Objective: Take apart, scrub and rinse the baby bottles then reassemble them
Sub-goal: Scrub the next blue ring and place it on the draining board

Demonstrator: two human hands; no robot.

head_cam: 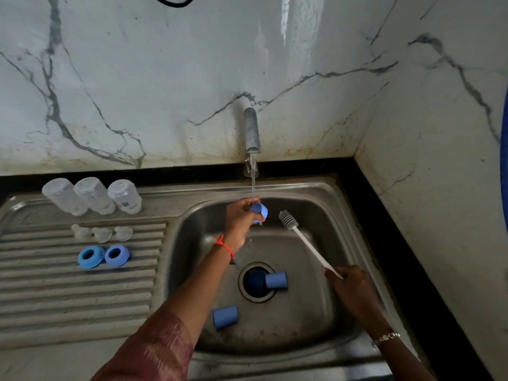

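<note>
Baby bottles [94, 195] are taken apart; three clear bodies stand mouth-down at the back of the drainboard [55, 292], well left of the basin; three clear nipples [102, 234] sit in a row in front of them; two blue rings [91, 257] lie nearer the person; the step in hand looks like washing the caps. Left hand [240, 221] holds a blue cap [260, 210] under the tap [252, 130], fingers curled round it; the water stream [253, 182] lands on the fingertips and the top of the cap. Right hand [353, 287] grips the handle end of the bottle brush [305, 244], fingers wrapped tight; the bristle head is raised just beside the cap, not touching it. A second cap [276, 279] lies on its side at the rim of the drain [254, 281]; a third cap [225, 317] lies on its side nearer the person, both inside the sink [324, 210]. To do it well: turn the held cap so its open end meets the stream (cannot tell which way it faces now); push the bristles inside and twist; rotate the cap so water reaches all round; keep a firm pinch, since wet plastic likely slips; lift the second cap soon, since it sits over the open drain and could drop in; set rinsed caps on the drainboard by the rings, apart from unwashed ones.
</note>
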